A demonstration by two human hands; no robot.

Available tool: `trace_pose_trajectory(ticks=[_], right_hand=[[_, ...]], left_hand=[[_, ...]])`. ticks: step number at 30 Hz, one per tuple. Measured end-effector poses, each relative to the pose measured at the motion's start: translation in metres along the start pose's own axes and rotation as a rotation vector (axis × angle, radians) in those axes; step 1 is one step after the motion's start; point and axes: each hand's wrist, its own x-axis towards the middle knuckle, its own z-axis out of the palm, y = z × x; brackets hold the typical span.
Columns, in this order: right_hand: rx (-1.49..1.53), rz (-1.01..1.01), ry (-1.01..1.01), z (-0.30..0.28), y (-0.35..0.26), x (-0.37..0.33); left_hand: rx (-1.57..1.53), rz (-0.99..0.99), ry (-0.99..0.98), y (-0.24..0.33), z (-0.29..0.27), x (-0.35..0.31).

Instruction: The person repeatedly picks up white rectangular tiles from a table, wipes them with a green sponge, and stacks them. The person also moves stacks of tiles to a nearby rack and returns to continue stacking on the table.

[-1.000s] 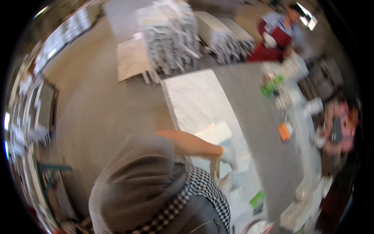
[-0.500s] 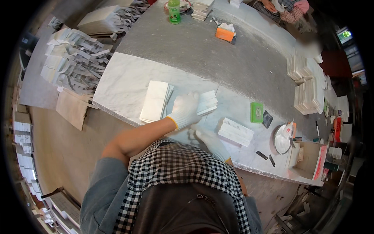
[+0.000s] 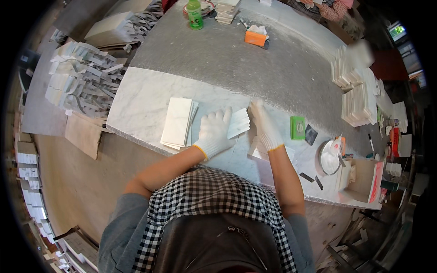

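Note:
Several narrow white marble strips (image 3: pixel 239 123) lie side by side on the pale marble slab (image 3: pixel 150 91), their right ends stepped. My left hand (image 3: pixel 214 132), in a white knit glove with a yellow cuff, is against their left end. Its fingers are stretched out and its thumb lies along the near side. Just past the right ends is my right hand (image 3: pixel 267 127), gloved alike, fingers extended and slightly blurred. Partly hidden under that wrist is another group of marble strips (image 3: pixel 261 151). Flat white tiles (image 3: pixel 176 122) are stacked left of my left hand.
A green box (image 3: pixel 297 128), a dark square piece (image 3: pixel 311 135), a white bowl (image 3: pixel 328 157) and two dark flat pieces (image 3: pixel 306 177) lie to the right. An orange tissue box (image 3: pixel 256 37) and a green bottle (image 3: pixel 195 16) stand farther back. Tile stacks (image 3: pixel 359 104) line the right side.
My right hand has moved up and right, from near my body to the strips' right ends. My left hand's fingers have straightened from a curled shape. The head view has shifted slightly.

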Motion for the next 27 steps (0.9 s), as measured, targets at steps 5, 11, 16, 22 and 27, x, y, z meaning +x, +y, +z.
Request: trace_pose_trajectory(ticks=[5, 11, 16, 22, 27], right_hand=[[0.045, 0.112, -0.161, 0.006, 0.007, 0.023], [0.066, 0.096, -0.147, 0.012, 0.011, 0.006], [0.021, 0.159, -0.187, 0.009, 0.016, 0.010], [-0.049, 0.162, -0.172, 0.021, -0.023, -0.022], [-0.358, -0.038, -0.217, -0.012, -0.053, -0.038]], left_hand=[[-0.009, -0.032, -0.005, -0.001, 0.001, 0.000], [0.001, -0.033, -0.028, 0.002, 0.004, 0.003], [0.013, -0.043, -0.058, 0.004, 0.005, 0.004], [-0.030, -0.092, -0.185, 0.005, 0.002, 0.012], [-0.049, -0.088, -0.138, 0.004, 0.005, 0.010]])
